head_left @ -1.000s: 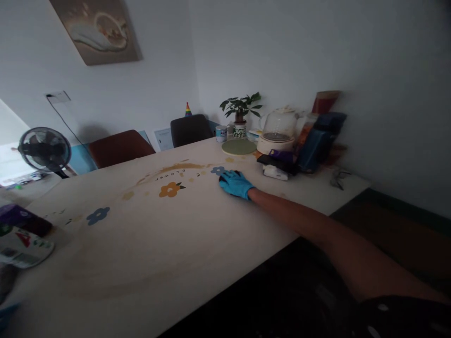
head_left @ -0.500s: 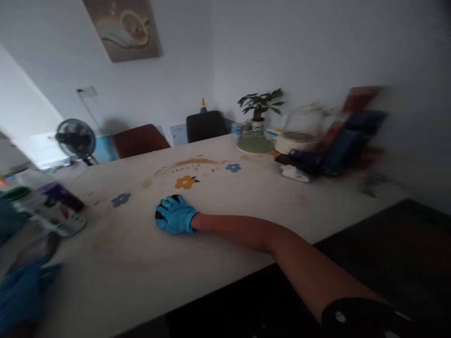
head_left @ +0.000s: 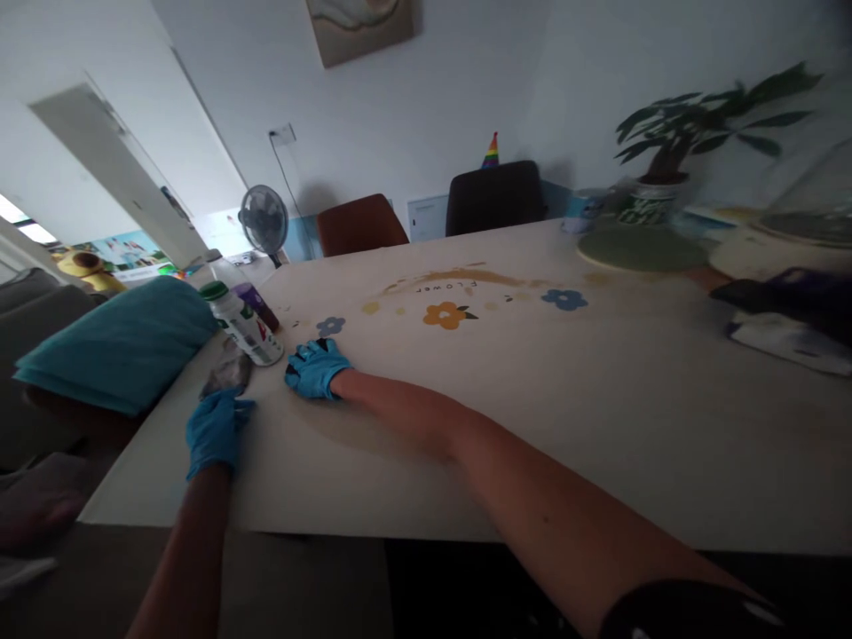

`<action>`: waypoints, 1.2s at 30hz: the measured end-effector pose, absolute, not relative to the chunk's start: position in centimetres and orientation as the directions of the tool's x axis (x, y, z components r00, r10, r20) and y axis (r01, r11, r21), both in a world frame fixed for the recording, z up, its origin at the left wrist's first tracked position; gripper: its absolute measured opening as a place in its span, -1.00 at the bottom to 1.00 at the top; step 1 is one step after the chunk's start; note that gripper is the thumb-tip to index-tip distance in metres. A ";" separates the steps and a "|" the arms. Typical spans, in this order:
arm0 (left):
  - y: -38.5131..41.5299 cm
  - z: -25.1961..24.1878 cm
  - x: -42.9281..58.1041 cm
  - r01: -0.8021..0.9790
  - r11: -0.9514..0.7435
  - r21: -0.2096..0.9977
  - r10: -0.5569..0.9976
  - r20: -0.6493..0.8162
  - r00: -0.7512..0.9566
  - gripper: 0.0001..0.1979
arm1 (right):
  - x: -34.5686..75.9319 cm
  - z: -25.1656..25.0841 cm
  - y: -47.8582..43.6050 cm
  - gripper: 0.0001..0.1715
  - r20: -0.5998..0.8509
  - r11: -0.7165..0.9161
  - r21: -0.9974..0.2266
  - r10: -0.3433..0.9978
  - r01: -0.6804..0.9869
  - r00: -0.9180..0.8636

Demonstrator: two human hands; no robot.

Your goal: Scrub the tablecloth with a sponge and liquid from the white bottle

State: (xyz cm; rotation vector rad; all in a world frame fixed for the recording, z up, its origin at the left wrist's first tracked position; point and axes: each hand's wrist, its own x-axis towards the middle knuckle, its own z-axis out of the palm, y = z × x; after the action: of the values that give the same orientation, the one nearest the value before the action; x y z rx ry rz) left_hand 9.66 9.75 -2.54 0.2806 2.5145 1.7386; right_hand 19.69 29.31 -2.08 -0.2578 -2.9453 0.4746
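Note:
My right hand (head_left: pixel 315 369), in a blue glove with black patches at the fingertips, lies flat with its fingers spread on the white tabletop (head_left: pixel 399 461). It rests just below a printed blue flower and right of a white bottle with a green cap (head_left: pixel 248 327). My left hand (head_left: pixel 216 432), also blue-gloved, is at the table's left side with its fingers on a crumpled grey cloth (head_left: pixel 228 366). Those fingers look closed on the cloth's near end, though they are partly hidden. Behind the white bottle stands a purple container (head_left: pixel 256 306).
A teal cushion (head_left: pixel 126 342) lies beyond the table's left edge. Brown (head_left: pixel 363 226) and dark (head_left: pixel 496 197) chairs stand along the far side. At the right are a round green mat (head_left: pixel 642 248), a potted plant (head_left: pixel 656 191) and a blurred white object (head_left: pixel 792 342).
The view has swung left, bringing my left forearm and the cushion fully into sight. My right hand has slid left over the table, closer to the bottle.

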 end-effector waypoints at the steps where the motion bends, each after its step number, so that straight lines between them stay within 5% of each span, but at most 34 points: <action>1: 9.7 -2.6 9.6 0.109 0.331 0.937 0.192 0.046 -0.980 -0.59 | 18.8 -1.9 29.1 -0.27 0.110 0.935 -0.323 0.189 0.145 -0.976; 10: 10.2 -1.9 10.3 0.074 0.261 0.962 0.166 0.031 -0.986 -0.65 | 20.1 -1.6 26.8 -0.19 0.093 0.968 -0.245 -0.023 -0.046 -0.995; 21: 10.2 -1.3 11.2 0.104 0.237 0.966 0.175 0.062 -0.983 -0.75 | 36.2 -1.1 28.5 -0.27 0.032 0.944 -0.203 -0.258 -0.259 -0.966; 28: 10.1 -1.5 11.1 0.107 0.248 0.963 0.171 0.065 -0.983 -0.79 | 48.9 -1.3 33.8 -0.29 0.041 0.946 -0.242 -0.211 -0.215 -0.977; 36: 9.8 -1.6 11.0 0.120 0.285 0.951 0.198 0.064 -0.978 -0.73 | 61.4 -3.0 40.2 -0.35 0.117 0.962 -0.275 0.034 0.001 -0.993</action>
State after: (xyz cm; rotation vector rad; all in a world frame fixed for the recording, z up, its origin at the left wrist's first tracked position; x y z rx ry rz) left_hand 11.04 9.82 -1.60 0.3050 2.4642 1.8143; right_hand 61.37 40.24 -2.95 -0.0264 -2.9918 0.4187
